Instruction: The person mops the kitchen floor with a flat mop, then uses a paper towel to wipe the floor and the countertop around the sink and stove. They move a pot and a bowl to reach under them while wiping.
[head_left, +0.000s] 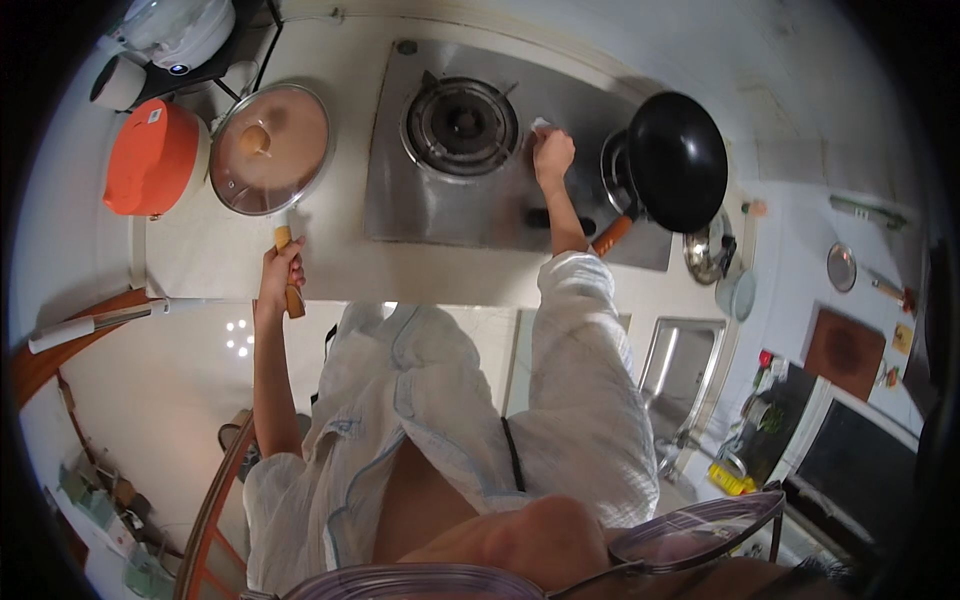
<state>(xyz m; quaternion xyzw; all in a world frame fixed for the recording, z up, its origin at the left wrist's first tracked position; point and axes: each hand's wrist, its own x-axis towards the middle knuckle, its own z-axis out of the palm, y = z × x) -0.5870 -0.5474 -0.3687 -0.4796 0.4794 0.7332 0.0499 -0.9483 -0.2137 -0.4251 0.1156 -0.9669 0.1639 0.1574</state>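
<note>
My left hand (282, 271) is closed around the wooden handle (283, 236) of a pan. A glass lid (247, 176) with a round, light-brown knob covers this pan, which sits on the pale countertop (330, 262) left of the stove. On the steel gas cooktop (442, 214), my right hand (553, 154) pinches a small white wipe or cloth (538, 123) against the surface. It lies between the bare left burner (461, 124) and the right burner (613, 171). A black wok (679, 161) with an orange-brown handle (612, 235) tilts over the right burner.
An orange pot (150, 157) stands at the far left, beside a black rack (191, 75) carrying a white appliance (191, 34). Right of the cooktop are a shiny metal lid (705, 251) and a pale bowl (735, 294). A steel sink (682, 367) lies nearer me on the right.
</note>
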